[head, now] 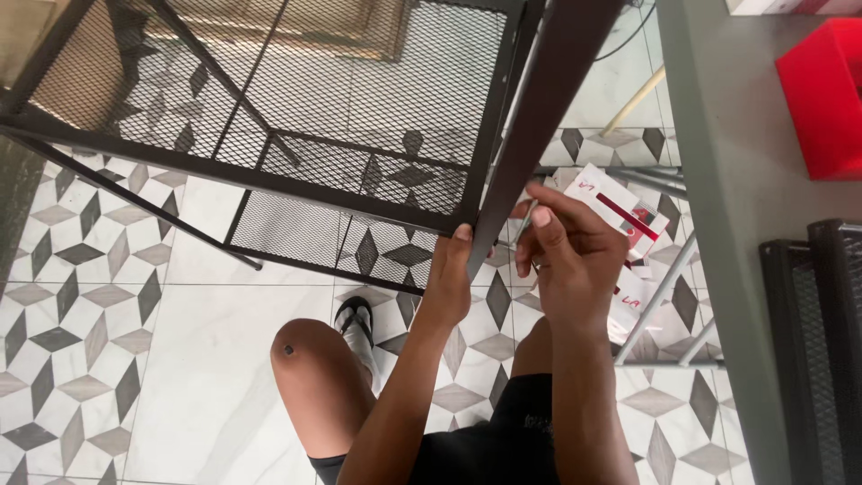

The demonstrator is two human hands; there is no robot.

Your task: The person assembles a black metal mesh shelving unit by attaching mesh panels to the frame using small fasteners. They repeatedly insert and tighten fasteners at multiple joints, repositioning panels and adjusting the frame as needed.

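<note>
Left hand (449, 274): fingers closed on the dark metal post (530, 117) of a black mesh rack (296, 108). Right hand (567, 251): just beside it, pinching a thin silver tool (523, 223) at the post. Below: patterned tile floor (81, 296). Right of the grip: grey table edge (718, 180), red box (826, 94).

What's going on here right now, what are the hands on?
A seated person is working on a black mesh metal rack above a patterned tile floor. The left hand grips the lower end of a dark upright post, while the right hand holds a thin silver tool against that post. A white and red leaflet lies behind.
</note>
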